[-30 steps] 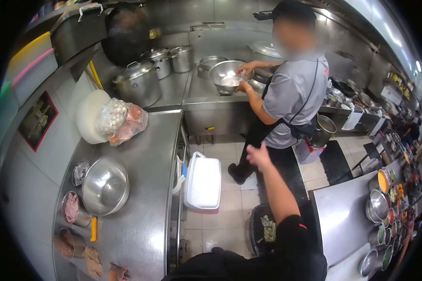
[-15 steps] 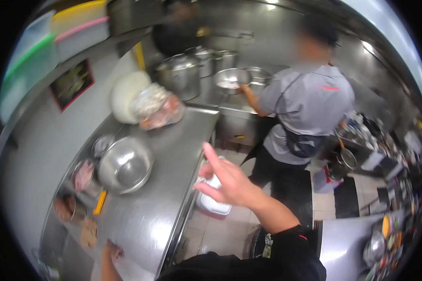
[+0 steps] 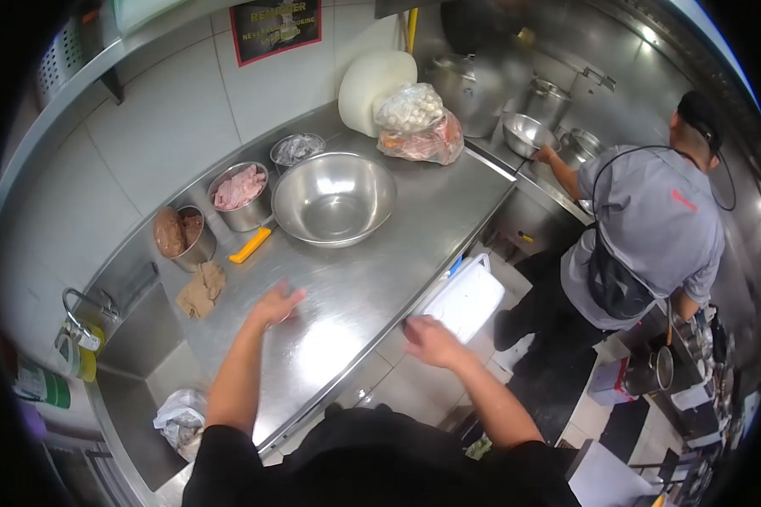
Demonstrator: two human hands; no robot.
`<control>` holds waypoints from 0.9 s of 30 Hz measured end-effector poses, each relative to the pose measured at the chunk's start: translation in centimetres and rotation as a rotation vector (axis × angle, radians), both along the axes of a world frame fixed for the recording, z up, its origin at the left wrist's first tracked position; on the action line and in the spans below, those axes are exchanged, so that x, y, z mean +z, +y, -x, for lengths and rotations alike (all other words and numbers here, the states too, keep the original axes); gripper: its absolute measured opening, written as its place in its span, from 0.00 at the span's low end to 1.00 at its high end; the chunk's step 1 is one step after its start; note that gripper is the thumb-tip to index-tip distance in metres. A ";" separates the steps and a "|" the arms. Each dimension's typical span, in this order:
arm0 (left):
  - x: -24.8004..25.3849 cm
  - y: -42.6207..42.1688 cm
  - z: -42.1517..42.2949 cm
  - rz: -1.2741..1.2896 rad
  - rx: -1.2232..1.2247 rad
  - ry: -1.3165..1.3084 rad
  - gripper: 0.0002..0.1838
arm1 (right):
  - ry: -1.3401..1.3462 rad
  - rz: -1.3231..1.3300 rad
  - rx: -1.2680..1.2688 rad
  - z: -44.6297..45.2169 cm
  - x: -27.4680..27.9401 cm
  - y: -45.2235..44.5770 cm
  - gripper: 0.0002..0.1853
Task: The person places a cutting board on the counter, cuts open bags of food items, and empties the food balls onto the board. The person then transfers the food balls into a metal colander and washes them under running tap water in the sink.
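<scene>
My left hand (image 3: 277,305) is over the steel counter (image 3: 347,287), fingers apart and holding nothing, below a large empty steel bowl (image 3: 334,200). Beyond the counter's front edge is my right hand (image 3: 434,340), near a white lidded box (image 3: 461,298); its fingers are partly curled and what lies under them is hidden. A yellow-handled tool (image 3: 250,245) and a crumpled brown cloth (image 3: 201,289) rest left of the bowl. Along the wall stand a pot of pale pink meat (image 3: 240,188) and a pot with brown pieces (image 3: 180,234).
Bags of white and orange food (image 3: 418,127) sit at the counter's far end. A co-worker (image 3: 651,228) stands at the right with one hand on a steel bowl (image 3: 526,135). At the lower left is a sink (image 3: 156,338) with a plastic bag (image 3: 180,417).
The view has swung left toward the counter. My right hand, earlier stretched forward with a finger extended, is now lower near the counter edge. The co-worker has turned further away.
</scene>
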State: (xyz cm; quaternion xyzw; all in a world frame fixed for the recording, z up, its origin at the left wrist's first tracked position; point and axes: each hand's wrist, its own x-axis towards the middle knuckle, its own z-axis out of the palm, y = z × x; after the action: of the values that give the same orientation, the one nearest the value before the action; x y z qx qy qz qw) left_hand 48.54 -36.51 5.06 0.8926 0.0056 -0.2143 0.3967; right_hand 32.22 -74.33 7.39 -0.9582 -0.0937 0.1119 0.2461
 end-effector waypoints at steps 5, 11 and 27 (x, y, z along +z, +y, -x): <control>6.5 -8.6 -3.4 0.716 0.319 0.331 0.49 | 0.131 0.408 0.029 0.6 -0.2 11.1 0.45; 1.2 -11.5 -9.9 0.981 0.368 0.486 0.31 | 0.251 0.483 0.010 -0.7 -1.0 12.3 0.47; 1.7 3.6 3.5 1.099 0.335 0.404 0.25 | 0.310 0.581 0.029 -4.2 1.1 14.5 0.36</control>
State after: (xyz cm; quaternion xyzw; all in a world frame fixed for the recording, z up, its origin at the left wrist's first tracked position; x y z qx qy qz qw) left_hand 45.03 -32.95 6.72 0.4858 0.1097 -0.2855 0.8188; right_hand 36.41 -59.81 8.49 -0.9585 -0.0329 0.2817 -0.0277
